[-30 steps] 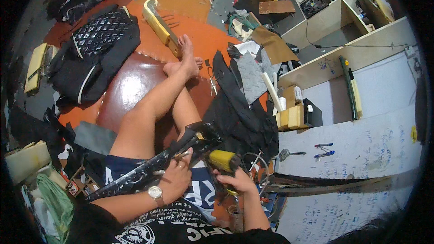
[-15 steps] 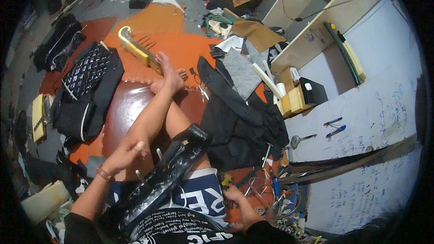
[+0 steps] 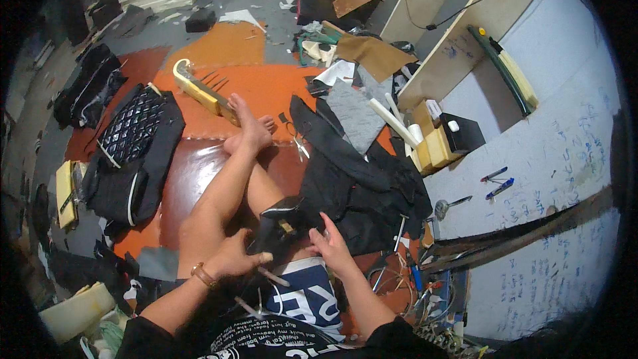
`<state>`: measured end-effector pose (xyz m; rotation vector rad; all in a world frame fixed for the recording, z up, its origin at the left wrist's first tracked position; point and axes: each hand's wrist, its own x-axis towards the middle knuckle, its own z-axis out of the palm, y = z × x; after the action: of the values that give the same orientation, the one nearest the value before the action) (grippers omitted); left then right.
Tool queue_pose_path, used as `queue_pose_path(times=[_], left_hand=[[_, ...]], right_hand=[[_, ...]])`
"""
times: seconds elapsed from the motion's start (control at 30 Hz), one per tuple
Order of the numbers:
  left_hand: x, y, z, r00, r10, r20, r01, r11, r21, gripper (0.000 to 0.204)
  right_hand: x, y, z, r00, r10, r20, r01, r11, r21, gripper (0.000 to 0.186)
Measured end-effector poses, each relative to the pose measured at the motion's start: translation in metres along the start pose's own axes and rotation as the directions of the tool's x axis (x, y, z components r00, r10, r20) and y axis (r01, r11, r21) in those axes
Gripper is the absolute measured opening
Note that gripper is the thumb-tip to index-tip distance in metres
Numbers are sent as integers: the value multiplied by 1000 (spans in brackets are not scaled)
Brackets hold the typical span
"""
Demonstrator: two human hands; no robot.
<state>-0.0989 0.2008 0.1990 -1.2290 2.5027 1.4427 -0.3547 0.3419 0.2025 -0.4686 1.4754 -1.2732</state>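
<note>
Across my lap lies a black, shiny strip-like piece [image 3: 269, 233] with a small yellowish bit [image 3: 286, 227] on it; much of it is dark and blurred. My left hand [image 3: 229, 254] is just left of it, thumb stretched out and apart from the fingers, nothing visible in its grip. My right hand [image 3: 330, 247] hovers at the piece's right side, index finger extended and the others partly curled. Two pale stick-like ends [image 3: 272, 277] show below my left hand, smeared by motion.
Black cloth [image 3: 372, 193] spreads right of my legs, with scissors [image 3: 301, 146] beside it. A black quilted bag piece [image 3: 136, 153] lies left. A curved yellow-handled tool [image 3: 199, 90] rests beyond my foot. Tools and cords [image 3: 405, 279] clutter the right, beside a white written-on board [image 3: 531, 226].
My right hand has come up from the tools at lower right to the black piece. My left hand has moved right and lower. The black piece has shifted on my lap.
</note>
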Motion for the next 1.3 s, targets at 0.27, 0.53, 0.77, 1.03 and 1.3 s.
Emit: queue_pose_path(times=[0.27,0.53,0.77,1.03,1.3], left_hand=[[-26,80,29,961,-74,-268,206,836,509,90],[5,92,49,943,98,-318,110,811,575,69],[31,84,44,925,203,-320,-26,878,479,53],[76,84,21,945,304,-122,-179,792,583,32],[29,74,8,910,414,-4,-354,781,514,17]], right_hand=[[0,-3,16,985,-118,-127,-12,685,-729,91],[-9,-33,18,815,-561,146,361,293,-885,85],[19,-39,16,820,-502,275,417,195,-888,74],[57,-42,-6,884,-384,268,440,485,-755,83],[49,-56,-13,835,-163,526,539,441,-718,98]])
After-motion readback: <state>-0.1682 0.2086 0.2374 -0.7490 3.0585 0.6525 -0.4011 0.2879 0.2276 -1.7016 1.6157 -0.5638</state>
